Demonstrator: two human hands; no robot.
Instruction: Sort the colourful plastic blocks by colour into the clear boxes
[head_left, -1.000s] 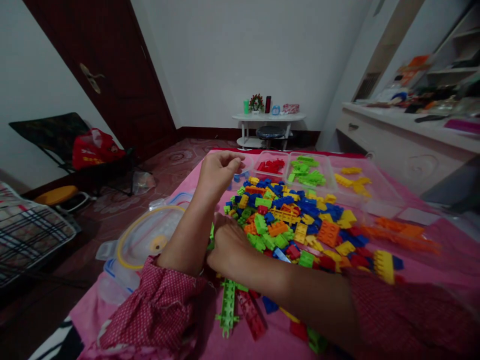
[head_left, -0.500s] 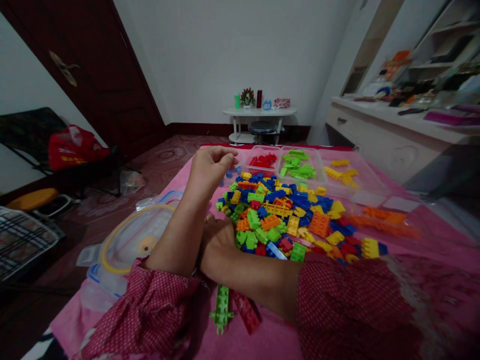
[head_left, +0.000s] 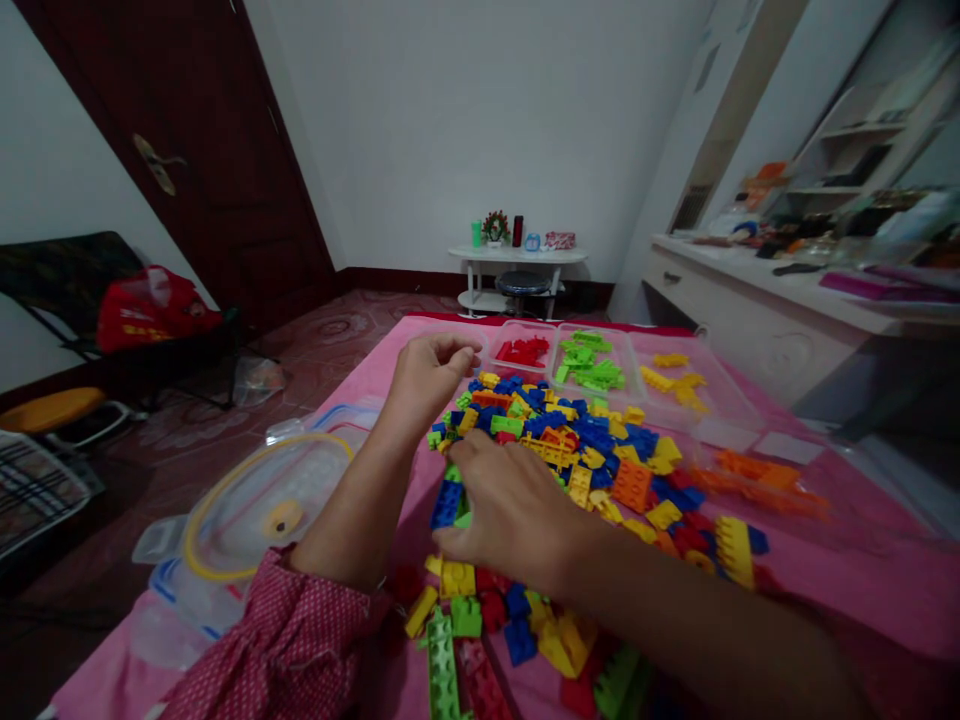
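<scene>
My left hand point(head_left: 435, 375) is at the far left of the brick pile, fingers curled and thumb close to them, by the rim of a clear container point(head_left: 484, 340). Whatever lies between its fingertips is too small or hidden to make out. Low over the near-left side of the toy brick pile point(head_left: 592, 435) is my right hand point(head_left: 517, 500), its thumb and fingers apart. A blue brick point(head_left: 447, 500) and green pieces lie in the gap, partly covered by the hand. Nearer me are a long green brick piece point(head_left: 442, 665) and a long red one point(head_left: 484, 680).
Clear trays hold red pieces point(head_left: 523, 352), green pieces point(head_left: 592, 362), yellow pieces point(head_left: 675, 380) and orange pieces point(head_left: 761, 480). Clear lids, one with a yellow ring point(head_left: 196, 530), lie left on the pink cloth point(head_left: 382, 365). A white dresser point(head_left: 720, 290) stands to the right.
My right hand has moved up and right from under my left forearm onto the pile. More bricks show near me. The left hand keeps its place by the container, and the view has tilted up slightly.
</scene>
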